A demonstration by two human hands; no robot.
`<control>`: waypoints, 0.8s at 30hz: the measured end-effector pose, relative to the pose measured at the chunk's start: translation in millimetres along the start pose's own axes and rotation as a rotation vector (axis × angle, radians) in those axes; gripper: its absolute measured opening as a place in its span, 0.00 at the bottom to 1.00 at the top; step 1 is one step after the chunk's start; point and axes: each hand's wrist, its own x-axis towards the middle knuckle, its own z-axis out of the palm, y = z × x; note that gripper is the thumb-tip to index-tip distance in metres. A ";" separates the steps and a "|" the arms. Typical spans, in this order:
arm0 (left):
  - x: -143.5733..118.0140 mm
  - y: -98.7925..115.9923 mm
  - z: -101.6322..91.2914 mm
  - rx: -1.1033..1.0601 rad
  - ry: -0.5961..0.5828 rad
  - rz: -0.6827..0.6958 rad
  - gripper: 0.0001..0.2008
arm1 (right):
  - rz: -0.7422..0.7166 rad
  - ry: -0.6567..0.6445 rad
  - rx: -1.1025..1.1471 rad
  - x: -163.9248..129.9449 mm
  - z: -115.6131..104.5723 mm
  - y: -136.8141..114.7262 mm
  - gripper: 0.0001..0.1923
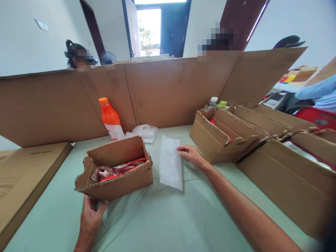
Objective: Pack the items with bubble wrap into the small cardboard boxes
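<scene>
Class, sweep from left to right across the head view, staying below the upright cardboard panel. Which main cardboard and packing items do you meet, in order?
Flat brown cardboard box → open carton holding red packets → bubble wrap sheet → cluster of open cardboard boxes

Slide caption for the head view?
Left hand at an open cardboard box holding red packaging, right hand at the edge of bubble wrap on a pale green table.

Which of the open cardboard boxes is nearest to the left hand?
The separate box left of the bubble wrap, holding red packaging. The left hand is at its lower edge; the other boxes stand together at right.
</scene>
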 end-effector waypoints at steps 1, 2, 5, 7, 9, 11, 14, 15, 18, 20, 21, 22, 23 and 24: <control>-0.5 0.7 0.8 -0.011 -0.002 -0.012 0.28 | -0.010 0.013 -0.035 3.6 0.5 9.2 0.09; -1.0 1.0 1.4 -0.018 0.000 -0.026 0.30 | -0.024 0.030 -0.069 7.2 0.6 16.0 0.08; -3.2 -0.6 2.2 -0.015 0.034 -0.060 0.30 | -0.077 0.073 -0.145 21.0 5.1 20.9 0.09; -5.1 -3.4 1.8 -0.002 0.056 -0.079 0.29 | -0.167 0.049 -0.258 34.8 17.7 12.2 0.11; -6.8 -7.4 0.7 0.019 0.080 -0.101 0.29 | -0.318 -0.017 -0.455 53.6 39.9 -2.6 0.12; -7.7 -12.0 -1.2 0.050 0.095 -0.124 0.30 | -0.499 -0.105 -0.673 77.2 68.4 -19.1 0.13; -6.6 -18.8 -4.7 0.100 0.112 -0.147 0.29 | -0.708 -0.244 -0.846 116.2 108.2 -39.9 0.13; -5.9 -20.8 -5.8 0.116 0.126 -0.161 0.30 | -0.743 -0.276 -0.863 127.9 117.3 -45.2 0.13; -3.9 -25.1 -7.9 0.124 0.154 -0.199 0.32 | -0.722 -0.248 -0.851 151.6 125.5 -58.1 0.19; -3.5 -26.2 -8.2 0.103 0.130 -0.191 0.33 | -0.656 -0.093 -0.814 156.3 116.3 -65.7 0.21; -3.7 -26.3 -8.2 0.096 0.111 -0.181 0.33 | -0.628 -0.005 -0.788 156.0 109.1 -69.2 0.22; -3.9 -26.0 -7.9 0.094 0.097 -0.175 0.33 | -0.607 0.067 -0.764 154.5 101.3 -72.4 0.21; -4.2 -25.4 -7.5 0.089 0.087 -0.172 0.33 | -0.594 0.105 -0.753 152.2 94.0 -74.9 0.20; -4.5 -24.8 -6.9 0.080 0.083 -0.172 0.32 | -0.589 0.102 -0.761 149.4 88.1 -76.6 0.18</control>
